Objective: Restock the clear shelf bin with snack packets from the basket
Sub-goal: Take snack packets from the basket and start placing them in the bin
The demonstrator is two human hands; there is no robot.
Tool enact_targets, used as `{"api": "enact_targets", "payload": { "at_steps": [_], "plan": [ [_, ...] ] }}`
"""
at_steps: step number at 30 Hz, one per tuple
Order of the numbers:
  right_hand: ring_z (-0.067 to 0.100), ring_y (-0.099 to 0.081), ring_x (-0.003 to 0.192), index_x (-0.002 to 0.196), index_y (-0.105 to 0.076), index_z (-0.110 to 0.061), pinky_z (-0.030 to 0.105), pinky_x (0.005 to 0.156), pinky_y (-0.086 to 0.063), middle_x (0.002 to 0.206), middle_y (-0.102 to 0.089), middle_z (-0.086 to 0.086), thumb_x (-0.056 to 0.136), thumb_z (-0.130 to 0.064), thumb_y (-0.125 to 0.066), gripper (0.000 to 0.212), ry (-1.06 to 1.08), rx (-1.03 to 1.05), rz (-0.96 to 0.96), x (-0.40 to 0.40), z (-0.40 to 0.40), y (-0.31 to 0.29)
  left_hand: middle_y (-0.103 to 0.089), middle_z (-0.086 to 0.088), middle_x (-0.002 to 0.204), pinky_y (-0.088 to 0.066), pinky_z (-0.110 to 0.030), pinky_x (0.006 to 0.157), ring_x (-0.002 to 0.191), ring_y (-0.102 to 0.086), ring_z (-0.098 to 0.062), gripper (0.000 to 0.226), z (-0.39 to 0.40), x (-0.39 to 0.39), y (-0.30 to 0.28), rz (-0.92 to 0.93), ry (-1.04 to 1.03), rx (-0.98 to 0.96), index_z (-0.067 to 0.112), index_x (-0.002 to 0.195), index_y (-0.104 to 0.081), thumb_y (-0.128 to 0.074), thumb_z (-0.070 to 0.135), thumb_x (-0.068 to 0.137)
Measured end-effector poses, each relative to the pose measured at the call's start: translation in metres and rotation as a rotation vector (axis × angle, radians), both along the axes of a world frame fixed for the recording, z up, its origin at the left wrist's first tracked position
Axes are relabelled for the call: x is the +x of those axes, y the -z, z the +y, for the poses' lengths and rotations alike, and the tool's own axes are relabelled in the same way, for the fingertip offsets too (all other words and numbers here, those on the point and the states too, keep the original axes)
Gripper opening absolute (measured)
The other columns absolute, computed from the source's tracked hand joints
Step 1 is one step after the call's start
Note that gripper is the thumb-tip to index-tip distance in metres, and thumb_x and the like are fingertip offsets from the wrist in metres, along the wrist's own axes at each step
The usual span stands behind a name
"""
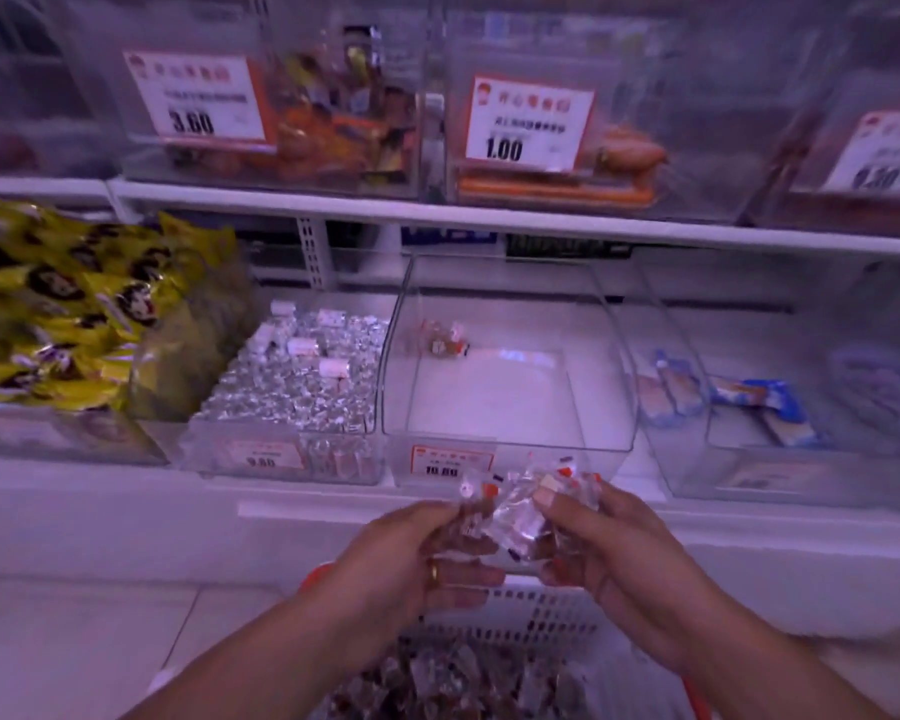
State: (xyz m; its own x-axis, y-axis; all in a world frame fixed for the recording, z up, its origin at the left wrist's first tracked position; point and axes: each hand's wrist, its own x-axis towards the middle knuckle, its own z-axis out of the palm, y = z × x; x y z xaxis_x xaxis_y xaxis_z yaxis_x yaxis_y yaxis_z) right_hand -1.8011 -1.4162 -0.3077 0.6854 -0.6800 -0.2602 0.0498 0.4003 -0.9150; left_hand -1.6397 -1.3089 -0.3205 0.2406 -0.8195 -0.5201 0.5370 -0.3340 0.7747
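Presently your forearms reach in from the lower frame corners and meet just before the shelf edge. Your left hand [417, 556] and right hand [609, 553] both grip one bunch of snack packets [520, 511], fingers curled round it, thumbs uppermost. It hangs above the white basket [541, 615], which holds more packets, and below the clear shelf bin [510, 356]. That bin contains a few packets [445, 340] at its rear left. Wrappers are clear, brown contents, orange-red marks.
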Motion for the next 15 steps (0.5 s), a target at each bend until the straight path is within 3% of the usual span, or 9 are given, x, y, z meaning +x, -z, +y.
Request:
{"api": "enact_targets", "payload": {
  "at_steps": [2,4,6,8,11,13,15],
  "plan": [
    [0.024,-0.062,0.061,0.096,-0.068,0.001,0.031,0.052,-0.052,0.078,-0.068,0.017,0.073,-0.018,-0.075,0.031,0.025,-0.002,-0.005,0.004,0.002,0.001,-0.071,-0.027,0.098,-0.057,-0.036,0.063,0.072,-0.071,-0.036,0.036,-0.001,-0.003,0.002,0.035,0.017,0.020,-0.003,0.113,-0.066,-0.044,0.023,0.100],
    [0.024,-0.064,0.060,0.091,-0.065,0.002,0.029,0.051,-0.053,0.077,-0.069,0.017,0.074,-0.015,-0.077,0.027,0.066,-0.145,0.068,0.009,0.002,0.004,-0.072,-0.025,0.091,-0.058,-0.034,0.059,0.070,-0.071,-0.036,0.035,-0.003,0.000,0.008,0.000,0.002,0.055,-0.004,0.105,-0.067,-0.044,0.022,0.099],
    [0.024,-0.068,0.061,0.089,-0.063,-0.011,0.025,0.049,-0.053,0.077,-0.072,0.012,0.076,-0.013,-0.081,0.022,0.185,-0.366,0.128,0.011,0.000,0.009,-0.072,-0.026,0.086,-0.057,-0.032,0.057,0.067,-0.072,-0.035,0.029,-0.006,0.003,0.014,-0.034,-0.011,0.083,0.001,0.103,-0.066,-0.046,0.020,0.098],
    [0.013,-0.071,0.074,0.091,-0.062,-0.029,0.022,0.058,-0.056,0.086,-0.071,-0.001,0.077,-0.018,-0.083,0.028,0.244,-0.672,0.148,0.012,-0.004,0.016,-0.072,-0.027,0.084,-0.056,-0.031,0.059,0.070,-0.073,-0.036,0.023,-0.010,0.005,0.018,-0.035,-0.009,0.095,0.006,0.103,-0.065,-0.048,0.019,0.095],
    [-0.001,-0.061,0.101,0.105,-0.059,-0.032,0.011,0.080,-0.049,0.110,-0.059,-0.016,0.078,-0.008,-0.072,0.039,0.006,-1.203,0.179,0.018,-0.012,0.033,-0.071,-0.029,0.089,-0.057,-0.033,0.059,0.073,-0.072,-0.038,0.030,-0.017,0.003,0.021,0.087,-0.011,0.090,0.004,0.097,-0.065,-0.053,0.029,0.084],
    [-0.001,-0.057,0.110,0.116,-0.059,-0.027,0.014,0.090,-0.046,0.120,-0.055,-0.013,0.074,0.005,-0.067,0.053,-0.194,-1.311,0.238,0.023,-0.019,0.044,-0.071,-0.029,0.095,-0.057,-0.034,0.056,0.074,-0.071,-0.037,0.038,-0.021,0.001,0.023,0.149,0.006,0.045,0.006,0.104,-0.063,-0.050,0.040,0.093],
    [0.001,-0.056,0.117,0.124,-0.061,-0.023,0.017,0.098,-0.044,0.127,-0.056,-0.008,0.076,0.011,-0.062,0.059,-0.310,-1.314,0.246,0.022,-0.028,0.050,-0.071,-0.029,0.098,-0.058,-0.033,0.056,0.076,-0.072,-0.036,0.041,-0.022,0.001,0.025,0.150,0.005,-0.009,0.004,0.109,-0.063,-0.059,0.039,0.089]
  ]
}}
